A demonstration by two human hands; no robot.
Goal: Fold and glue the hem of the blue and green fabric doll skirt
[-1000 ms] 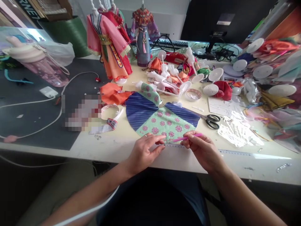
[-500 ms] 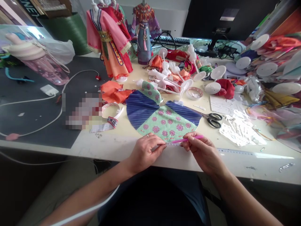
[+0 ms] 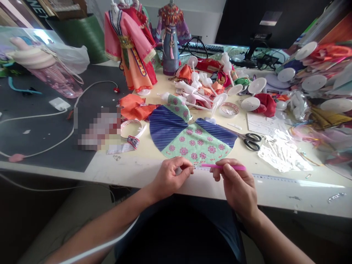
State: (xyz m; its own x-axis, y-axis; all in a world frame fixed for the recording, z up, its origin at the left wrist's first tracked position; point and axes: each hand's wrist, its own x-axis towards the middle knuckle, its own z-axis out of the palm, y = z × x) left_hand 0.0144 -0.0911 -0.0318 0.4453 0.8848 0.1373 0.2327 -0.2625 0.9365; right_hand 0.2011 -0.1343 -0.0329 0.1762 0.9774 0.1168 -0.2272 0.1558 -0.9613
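A pink pen-like stick [image 3: 231, 167] lies in the fingers of my right hand [image 3: 238, 185], its thin tip pointing left. My left hand [image 3: 173, 175] is pinched at the table's front edge; something tiny shows at its fingertips, too small to name. Between the hands runs part of a clear ruler [image 3: 269, 178], which also shows right of my right hand. Just beyond them a doll skirt is spread out, with a green flowered panel [image 3: 198, 143] and dark blue striped panels [image 3: 165, 128]. A green flowered bodice [image 3: 178, 106] joins its top.
Black-handled scissors [image 3: 251, 141] lie right of the skirt. Tape rolls [image 3: 132, 128] and orange cloth [image 3: 136, 107] are on its left. Behind stand dressed dolls [image 3: 129, 51] and a heap of white doll parts [image 3: 203, 82]. A pink bottle [image 3: 52, 69] is far left.
My right hand has turned and shifted slightly right, bringing the pink stick nearly level and away from my left fingertips. My left hand remains pinched. The whole view has shifted slightly.
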